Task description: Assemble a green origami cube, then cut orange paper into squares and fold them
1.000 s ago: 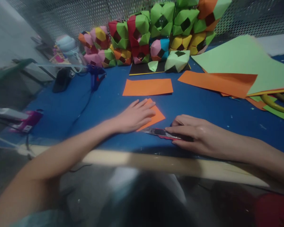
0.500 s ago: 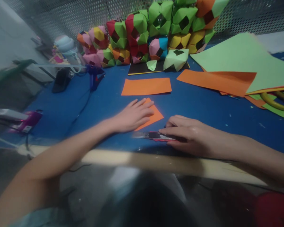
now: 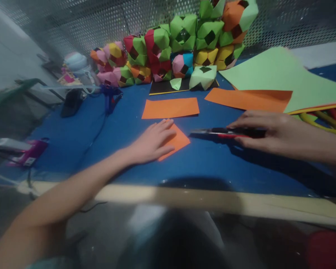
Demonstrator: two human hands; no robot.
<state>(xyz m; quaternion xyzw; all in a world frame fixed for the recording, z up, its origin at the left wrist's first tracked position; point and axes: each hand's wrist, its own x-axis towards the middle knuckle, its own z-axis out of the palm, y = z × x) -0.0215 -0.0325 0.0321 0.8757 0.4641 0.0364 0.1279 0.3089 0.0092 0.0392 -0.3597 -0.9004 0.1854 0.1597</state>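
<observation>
My left hand [image 3: 155, 142] lies flat with its fingers stretched over a folded piece of orange paper [image 3: 179, 141] on the blue tabletop. To its right, my right hand [image 3: 266, 130] is closed around a utility knife [image 3: 226, 132] with a red and black handle. The blade points left, just past the paper's right corner, and a shadow below shows the knife raised off the table. Behind my left hand lies an orange paper strip [image 3: 170, 108]. Another orange strip [image 3: 250, 98] rests behind my right hand, partly against light green sheets [image 3: 280, 73].
Stacked folded-paper blocks [image 3: 182, 35] stand along the mesh at the back. A pale green paper block [image 3: 203, 76] sits on a black sheet [image 3: 156, 87]. At left are a blue clamp [image 3: 108, 97], a dark phone [image 3: 72, 101] and a magenta box [image 3: 35, 149]. Yellow-handled scissors [image 3: 320, 121] lie right.
My right hand has moved right and away from me with the knife, off the paper's near edge. My left hand still presses on the folded orange paper. The view has shifted slightly.
</observation>
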